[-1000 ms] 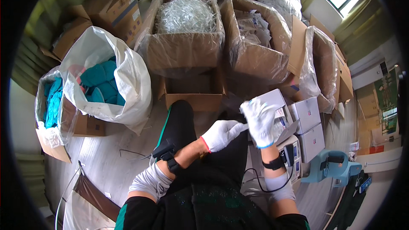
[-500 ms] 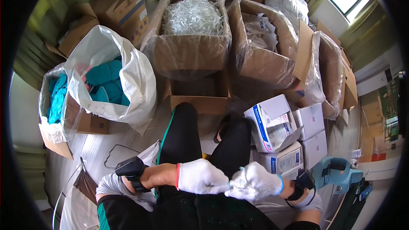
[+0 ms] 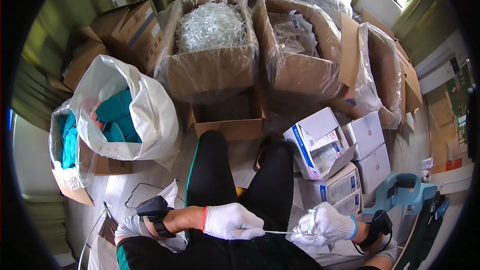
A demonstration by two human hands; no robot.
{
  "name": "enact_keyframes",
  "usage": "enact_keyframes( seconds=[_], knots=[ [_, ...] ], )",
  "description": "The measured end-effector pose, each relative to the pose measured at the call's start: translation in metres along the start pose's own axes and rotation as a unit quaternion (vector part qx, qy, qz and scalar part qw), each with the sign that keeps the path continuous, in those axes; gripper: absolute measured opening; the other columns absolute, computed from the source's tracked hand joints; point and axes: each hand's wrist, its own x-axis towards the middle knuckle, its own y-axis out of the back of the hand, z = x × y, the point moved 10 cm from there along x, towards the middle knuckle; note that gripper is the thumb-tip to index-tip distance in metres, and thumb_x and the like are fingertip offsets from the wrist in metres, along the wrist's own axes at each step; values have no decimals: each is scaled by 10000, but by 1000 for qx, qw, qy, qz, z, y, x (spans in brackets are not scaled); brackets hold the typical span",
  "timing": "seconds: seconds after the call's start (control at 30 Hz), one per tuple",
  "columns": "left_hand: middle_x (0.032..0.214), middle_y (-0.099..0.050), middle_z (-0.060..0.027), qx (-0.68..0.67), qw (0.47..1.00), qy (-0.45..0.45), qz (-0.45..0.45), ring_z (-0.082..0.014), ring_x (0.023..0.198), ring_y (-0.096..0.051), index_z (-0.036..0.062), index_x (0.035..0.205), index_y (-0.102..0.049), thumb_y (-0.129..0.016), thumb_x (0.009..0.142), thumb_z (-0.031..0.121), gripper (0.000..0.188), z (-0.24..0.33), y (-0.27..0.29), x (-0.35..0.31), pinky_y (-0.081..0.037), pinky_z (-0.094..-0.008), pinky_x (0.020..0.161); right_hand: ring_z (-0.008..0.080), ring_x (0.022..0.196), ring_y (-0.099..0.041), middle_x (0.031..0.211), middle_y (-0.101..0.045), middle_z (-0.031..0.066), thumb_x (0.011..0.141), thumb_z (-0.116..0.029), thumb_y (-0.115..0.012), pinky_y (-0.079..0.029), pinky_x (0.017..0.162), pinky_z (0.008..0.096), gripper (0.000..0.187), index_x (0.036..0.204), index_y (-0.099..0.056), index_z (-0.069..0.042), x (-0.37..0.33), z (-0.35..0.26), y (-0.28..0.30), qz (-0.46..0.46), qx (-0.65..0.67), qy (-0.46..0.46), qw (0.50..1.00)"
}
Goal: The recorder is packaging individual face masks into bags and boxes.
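Observation:
A thin white cord (image 3: 278, 232) runs taut between my two hands above my lap. My left hand (image 3: 230, 222), in a white knit glove with a red cuff, is closed and pinches one end of it. The other end goes into my right hand (image 3: 327, 224), whose white glove has a blue cuff. Those fingers are closed too, around what looks like a small white crumpled loop or bunch of the same cord. White on white makes its exact shape hard to see.
Ahead stands a lined box of shredded clear strips (image 3: 212, 27), with an open carton (image 3: 227, 129) below it. A white sack (image 3: 162, 125) of teal pieces is at left. White boxes (image 3: 367, 130) and a light-blue plastic stool (image 3: 400, 197) are at right.
My hands were together and have moved apart, the right one toward the right, drawing the white cord into view between them. The head view has shifted slightly.

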Motion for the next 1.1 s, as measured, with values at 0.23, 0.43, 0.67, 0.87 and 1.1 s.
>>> enact_keyframes(
  seconds=[0.23, 0.43, 0.67, 0.87, 1.1],
  knots=[
    [716, -529, -16, -115, 940, 218, 237, -109, 589, -487, 28, 795, -585, -577, 962, 109, 186, -84, 101, -35, -414, -295, 545, 204, 812, -626, 912, -628, 37, 888, -76, -610, -496, 646, 330, 184, 1061, -670, -93, -114, 125, -12, 181, 264, -187, 929],
    [925, -515, -60, -391, 756, 295, 434, -148, 738, -456, 12, 1042, -575, -598, 962, 213, 217, -247, 183, -30, -407, -291, 636, 240, 787, -583, 907, -585, 83, 833, -31, -592, -492, 662, 365, 238, 1069, -621, -31, -74, 132, 31, 227, -23, -250, 941],
    [1583, -329, -205, -264, 695, 457, 488, -409, 1431, -362, 51, 1555, -289, -588, 976, 412, 745, -330, 243, -36, -391, -544, 1101, 125, 757, -618, 911, -635, 56, 983, -110, -617, -517, 661, 250, 47, 950, -636, -84, 10, 205, -38, 325, 806, -97, 484],
    [1164, -621, -114, 1, 934, 277, 225, -282, 1091, -625, -12, 1401, -439, -660, 914, 292, 616, -224, 127, 71, -514, -354, 941, 180, 796, -635, 924, -660, 60, 1013, -215, -552, -538, 717, 327, 158, 976, -631, -83, 55, 254, -63, 374, 788, -172, 457],
    [1201, -619, -209, 187, 882, 219, 373, -360, 1136, -612, 60, 1313, -568, -839, 733, 504, 779, -165, 119, 45, -489, -420, 975, 220, 939, -638, 982, -671, 79, 1004, -633, -401, -527, 852, 363, 599, 1050, -629, -81, 110, 208, -46, 279, 819, -161, 476]
  ],
)
